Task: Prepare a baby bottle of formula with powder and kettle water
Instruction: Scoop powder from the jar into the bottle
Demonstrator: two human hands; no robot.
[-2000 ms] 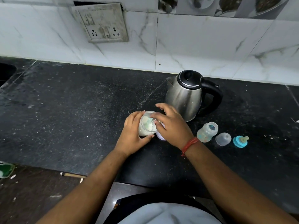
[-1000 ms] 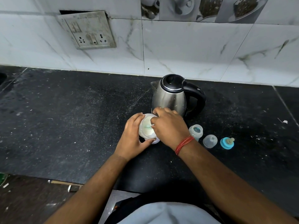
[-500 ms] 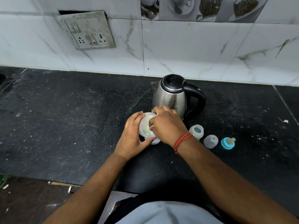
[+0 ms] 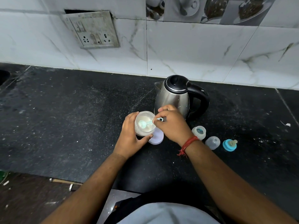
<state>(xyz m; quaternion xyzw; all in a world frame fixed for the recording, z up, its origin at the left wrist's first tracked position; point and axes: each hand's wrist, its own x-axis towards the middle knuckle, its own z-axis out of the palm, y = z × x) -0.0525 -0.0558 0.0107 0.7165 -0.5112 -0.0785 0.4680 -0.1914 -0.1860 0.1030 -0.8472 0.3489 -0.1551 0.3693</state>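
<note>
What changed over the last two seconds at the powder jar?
The right hand drew back from the jar mouth and now pinches the scoop, bowl over the powder. The left hand still grips the powder jar. Kettle, bottle, cap and nipple unmoved.

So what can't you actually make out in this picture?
All in the head view:
- Water level in the kettle: its lid is shut.
- How much powder the scoop holds: too small and pale against the powder in the jar.
- Part of the jar lid: hidden behind the jar and the left hand.
- Right hand fingertips on the scoop handle: hidden by the hand itself.
- Baby bottle contents: too small.
</note>
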